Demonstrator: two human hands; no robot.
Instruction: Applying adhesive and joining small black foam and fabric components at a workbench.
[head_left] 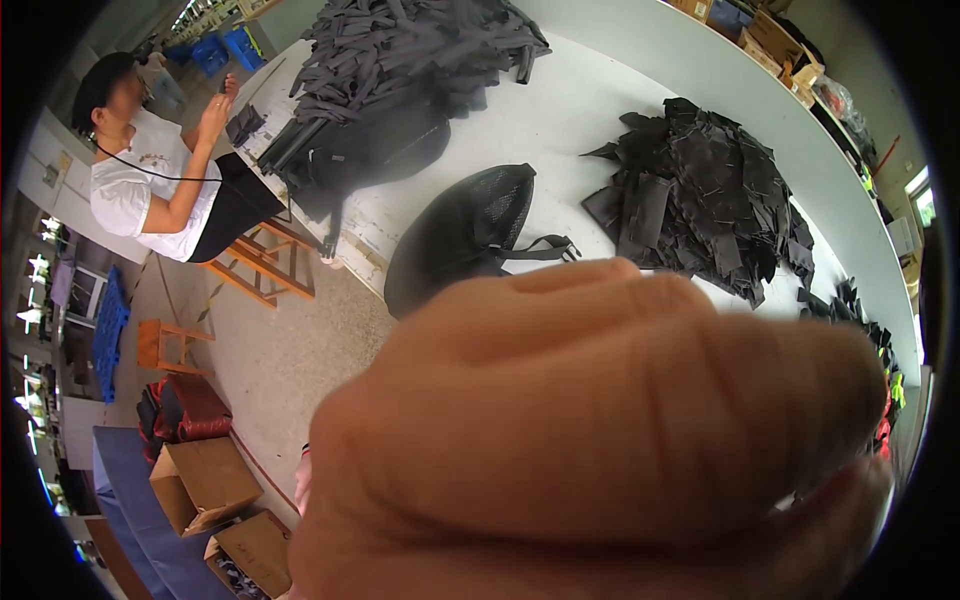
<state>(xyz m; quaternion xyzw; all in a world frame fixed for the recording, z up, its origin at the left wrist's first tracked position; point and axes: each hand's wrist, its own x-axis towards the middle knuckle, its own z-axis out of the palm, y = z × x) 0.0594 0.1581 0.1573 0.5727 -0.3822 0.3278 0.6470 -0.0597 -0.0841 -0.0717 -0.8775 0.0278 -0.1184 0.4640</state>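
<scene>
Black mesh bag [460, 235] lies on the white tabletop [560, 110] at its near edge, long axis running from lower left to upper right, with its strap [545, 250] trailing right. A hand [600, 440] sits so close to the lens that I cannot tell which it is, or whether it grips anything. Lifting the bag by its body, not the strap, seems wisest. Fabric piles [700, 190] lie beyond.

A co-worker [150, 180] sits at the white table [640, 70] — cardboard boxes [205, 480] on the floor.
</scene>
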